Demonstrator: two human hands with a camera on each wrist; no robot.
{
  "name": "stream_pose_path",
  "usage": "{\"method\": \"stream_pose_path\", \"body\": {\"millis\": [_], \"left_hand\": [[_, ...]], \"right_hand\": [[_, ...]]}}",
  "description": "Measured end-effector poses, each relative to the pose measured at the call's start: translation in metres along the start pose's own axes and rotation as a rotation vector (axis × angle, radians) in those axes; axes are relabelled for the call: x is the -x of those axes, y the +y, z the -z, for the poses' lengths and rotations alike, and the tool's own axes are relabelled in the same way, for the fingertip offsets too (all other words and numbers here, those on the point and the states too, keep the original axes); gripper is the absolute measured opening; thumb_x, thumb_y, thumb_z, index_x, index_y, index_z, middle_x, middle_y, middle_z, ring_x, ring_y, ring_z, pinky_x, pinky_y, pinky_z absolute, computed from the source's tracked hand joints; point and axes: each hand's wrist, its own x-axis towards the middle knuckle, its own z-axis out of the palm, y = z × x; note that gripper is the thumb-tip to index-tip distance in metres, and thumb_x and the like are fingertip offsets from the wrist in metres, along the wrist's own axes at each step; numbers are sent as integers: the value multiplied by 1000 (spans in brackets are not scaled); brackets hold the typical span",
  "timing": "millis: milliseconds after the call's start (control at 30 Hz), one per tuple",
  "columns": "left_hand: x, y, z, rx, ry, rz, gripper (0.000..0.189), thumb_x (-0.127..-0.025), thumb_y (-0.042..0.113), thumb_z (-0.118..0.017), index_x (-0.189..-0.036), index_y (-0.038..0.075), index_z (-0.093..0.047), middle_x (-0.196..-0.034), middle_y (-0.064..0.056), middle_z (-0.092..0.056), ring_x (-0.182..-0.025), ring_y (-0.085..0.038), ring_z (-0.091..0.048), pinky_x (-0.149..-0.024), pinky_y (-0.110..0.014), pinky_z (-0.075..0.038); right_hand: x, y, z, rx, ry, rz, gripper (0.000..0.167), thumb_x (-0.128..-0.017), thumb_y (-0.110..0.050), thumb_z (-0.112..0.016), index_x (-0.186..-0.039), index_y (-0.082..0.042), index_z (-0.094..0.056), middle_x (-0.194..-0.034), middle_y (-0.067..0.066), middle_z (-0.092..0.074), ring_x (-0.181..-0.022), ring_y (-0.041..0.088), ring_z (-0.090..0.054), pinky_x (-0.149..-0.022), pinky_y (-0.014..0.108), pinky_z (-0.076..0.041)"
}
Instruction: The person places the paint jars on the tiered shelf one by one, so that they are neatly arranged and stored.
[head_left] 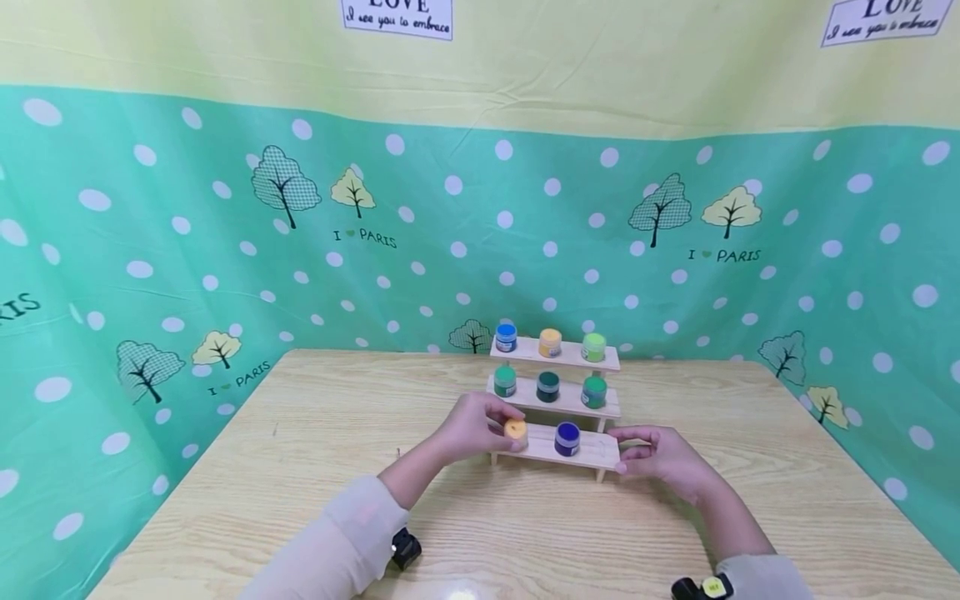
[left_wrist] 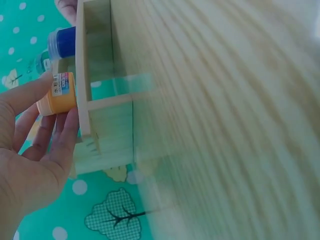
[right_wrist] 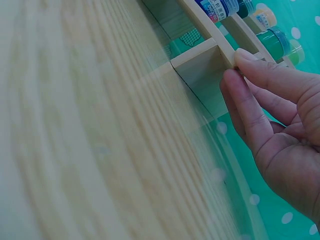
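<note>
My left hand (head_left: 476, 427) pinches a small orange paint jar (left_wrist: 63, 95) between thumb and fingers at the left end of the lowest step. The wooden three-step rack (head_left: 592, 448) stands on the table. My right hand (head_left: 663, 462) grips the right end of that lowest step, thumb and forefinger at its corner in the right wrist view. A dark blue paint jar (head_left: 567, 439) sits mid-step between the hands. Green paint jars (head_left: 505, 381) line the middle step. Up top are a blue jar (head_left: 506, 337), a light orange jar (head_left: 550, 342) and a light green jar (head_left: 594, 347).
The wood-grain table (head_left: 337, 433) spreads around the rack. Behind it hangs a green and yellow cloth (head_left: 480, 192) with dots and printed trees. Dark wrist cameras show at the left cuff (head_left: 363, 521) and right cuff (head_left: 761, 577).
</note>
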Motion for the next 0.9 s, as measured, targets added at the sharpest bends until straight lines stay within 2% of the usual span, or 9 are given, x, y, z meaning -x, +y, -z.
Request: {"method": "stream_pose_path", "body": {"millis": [367, 733, 900], "left_hand": [[-5, 3, -7, -4, 2, 42, 27, -74, 9, -86, -99, 9, -75, -90, 3, -71, -82, -9, -66, -72, -20, -56], [-2, -3, -4, 50, -17, 54, 30, -73, 9, -86, -101, 10, -74, -93, 2, -71, -86, -11, -67, -75, -21, -56], [1, -7, 2, 99, 11, 60, 37, -71, 11, -88, -105, 8, -73, -99, -2, -71, -91, -15, -67, -76, -23, -57]], "right_hand": [[0, -2, -1, 13, 13, 7, 67, -76, -2, -81, -134, 10, -49, -111, 16, -65, -91, 22, -65, -78, 31, -58], [1, -3, -2, 13, 15, 8, 67, -76, -2, -81, -134, 10, -50, -110, 17, -65, -91, 23, -65, -79, 32, -58], [2, -3, -1, 6, 10, 10, 67, -76, -2, -81, -133, 10, -50, -113, 18, -63, -92, 23, -65, -79, 32, -58]]}}
